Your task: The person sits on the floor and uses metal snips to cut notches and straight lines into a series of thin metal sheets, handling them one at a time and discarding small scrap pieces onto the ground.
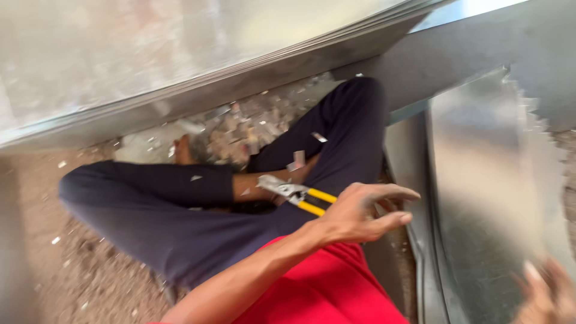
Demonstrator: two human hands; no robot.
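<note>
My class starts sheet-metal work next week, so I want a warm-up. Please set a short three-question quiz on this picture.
1. True or false: the snips have red handles.
2. Which hand is at the snips? A) left hand B) right hand C) neither
3. What litters the floor around the legs?

Key: 1 false, they are yellow. 2 A. 3 small metal scraps.
</note>
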